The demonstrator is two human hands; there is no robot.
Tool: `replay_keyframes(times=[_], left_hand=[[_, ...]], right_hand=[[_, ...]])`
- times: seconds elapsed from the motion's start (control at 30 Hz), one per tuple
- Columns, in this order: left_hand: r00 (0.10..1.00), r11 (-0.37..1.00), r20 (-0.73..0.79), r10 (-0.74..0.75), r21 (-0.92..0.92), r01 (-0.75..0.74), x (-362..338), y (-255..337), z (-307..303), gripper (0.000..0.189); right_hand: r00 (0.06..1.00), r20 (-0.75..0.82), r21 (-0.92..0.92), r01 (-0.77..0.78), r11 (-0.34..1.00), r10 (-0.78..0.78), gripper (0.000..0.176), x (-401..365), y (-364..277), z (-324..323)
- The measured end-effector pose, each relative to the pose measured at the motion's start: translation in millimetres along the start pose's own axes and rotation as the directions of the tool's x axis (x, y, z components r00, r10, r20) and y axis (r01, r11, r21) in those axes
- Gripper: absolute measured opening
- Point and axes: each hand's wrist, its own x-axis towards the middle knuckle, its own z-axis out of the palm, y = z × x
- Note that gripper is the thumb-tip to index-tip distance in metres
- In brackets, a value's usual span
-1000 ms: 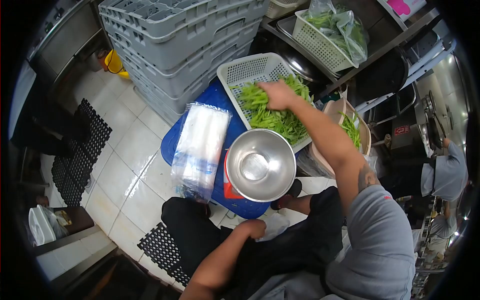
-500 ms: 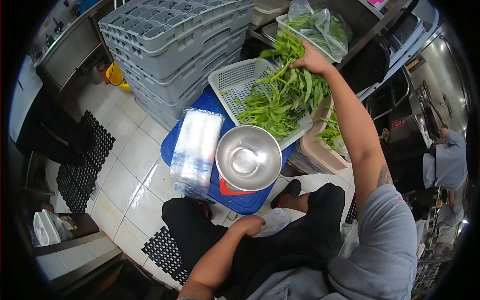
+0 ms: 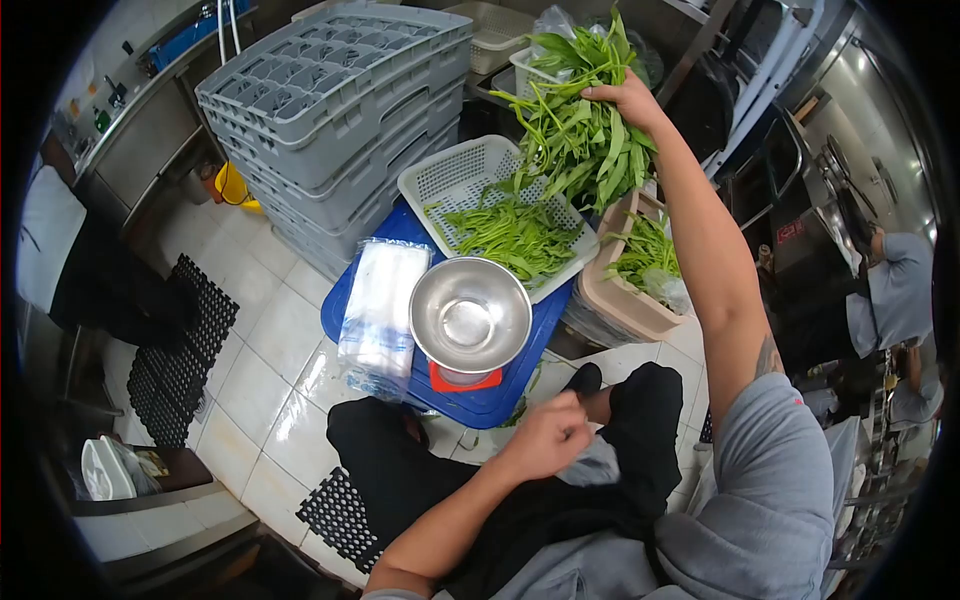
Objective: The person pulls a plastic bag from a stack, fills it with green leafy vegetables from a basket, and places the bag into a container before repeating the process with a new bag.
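My right hand is closed on a bunch of water spinach, raised over the far right of a white perforated basket. More loose green stems lie in that basket. Over my lap, my left hand has its fingers curled against a clear plastic bag; part of the grip is hidden. Between my hands and the basket, a steel bowl rests on a red-based scale, with nothing inside. Left of it lies a pack of plastic bags.
A blue lid-like surface bears the basket and scale. Grey glass racks are stacked behind on the left. A beige bin with greens stands at right. Other people work at far right and far left.
My right hand has lifted the water spinach up out of the basket, leaving fewer stems there. My left hand has moved right and slightly up, the plastic bag shifting with it.
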Motion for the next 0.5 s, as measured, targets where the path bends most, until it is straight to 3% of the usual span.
replay_keyframes(times=[0.03, 0.1, 0.17, 0.23, 0.3, 0.37, 0.4, 0.43, 0.5], left_hand=[[0.998, 0.999, -0.065, 0.014, 0.048, -0.011, 12, 17, -2, 0.017], [0.970, 0.991, -0.233, -0.062, -0.129, 0.033, 38, 54, -7, 0.015], [0.931, 0.991, -0.352, -0.101, 0.050, 0.127, 59, 85, -20, 0.030], [0.889, 0.957, -0.410, -0.205, 0.107, 0.270, 77, 98, -32, 0.048], [0.867, 0.931, -0.487, -0.103, 0.260, 0.256, 94, 86, -35, 0.062], [0.887, 0.920, -0.461, 0.002, 0.349, 0.180, 104, 69, -29, 0.057], [0.895, 0.909, -0.444, 0.053, 0.392, 0.141, 104, 65, -22, 0.055], [0.917, 0.908, -0.399, 0.006, 0.386, 0.162, 101, 66, -13, 0.051], [0.949, 0.903, -0.304, -0.090, 0.378, 0.207, 96, 68, 5, 0.044]], right_hand=[[1.000, 0.006, 0.009, 0.019, 1.000, -0.019, 0.069, -9, -7, -6], [0.998, 0.020, 0.026, 0.056, 0.998, -0.057, 0.065, -39, -23, -14], [0.995, 0.081, 0.122, 0.046, 0.991, -0.057, 0.061, -80, -44, -20], [0.986, 0.153, 0.141, 0.040, 0.989, -0.061, 0.060, -121, -59, -28], [0.987, 0.156, 0.190, -0.004, 0.982, -0.026, 0.057, -170, -66, -31], [0.976, 0.210, 0.165, -0.085, 0.983, 0.050, 0.054, -213, -61, -35], [0.966, 0.241, 0.240, -0.149, 0.959, 0.090, 0.053, -237, -55, -31], [0.954, 0.273, 0.311, -0.210, 0.927, 0.125, 0.051, -257, -46, -26], [0.966, 0.221, 0.227, -0.185, 0.956, 0.135, 0.051, -294, -24, -9]])
